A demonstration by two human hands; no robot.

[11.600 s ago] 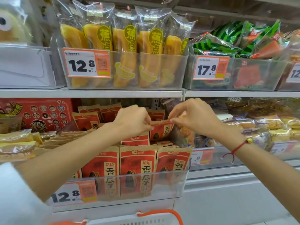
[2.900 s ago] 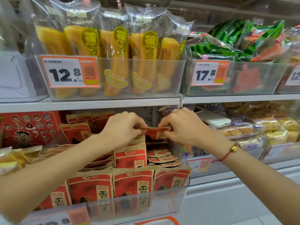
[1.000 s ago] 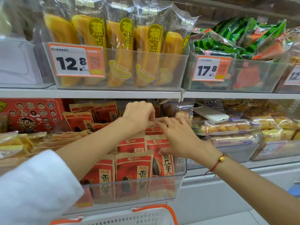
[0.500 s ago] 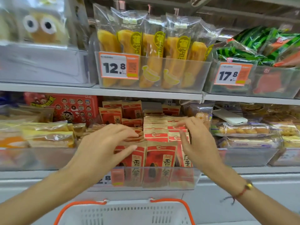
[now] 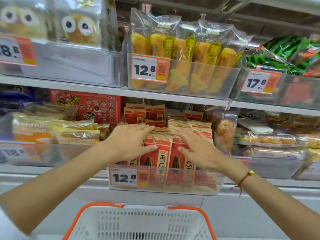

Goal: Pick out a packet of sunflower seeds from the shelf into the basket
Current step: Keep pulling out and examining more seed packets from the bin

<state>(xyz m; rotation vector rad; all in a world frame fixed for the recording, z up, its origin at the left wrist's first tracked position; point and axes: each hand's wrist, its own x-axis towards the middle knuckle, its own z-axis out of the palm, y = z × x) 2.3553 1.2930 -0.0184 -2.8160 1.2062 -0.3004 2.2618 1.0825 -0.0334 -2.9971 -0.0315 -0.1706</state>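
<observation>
Head view: both hands lie flat with fingers spread over the red sunflower seed packets (image 5: 156,153) in the clear bin (image 5: 204,181) on the shelf (image 5: 173,97). The left hand (image 5: 131,141) and right hand (image 5: 195,149) have no grip on any packet. The basket (image 5: 138,222) below shows nothing inside, so picking and dropping both remain.

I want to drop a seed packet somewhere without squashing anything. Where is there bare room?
The basket below the shelf shows only bare mesh. The seed bin is packed, with both hands spread over its packets. Neighbouring bins are also full.
</observation>
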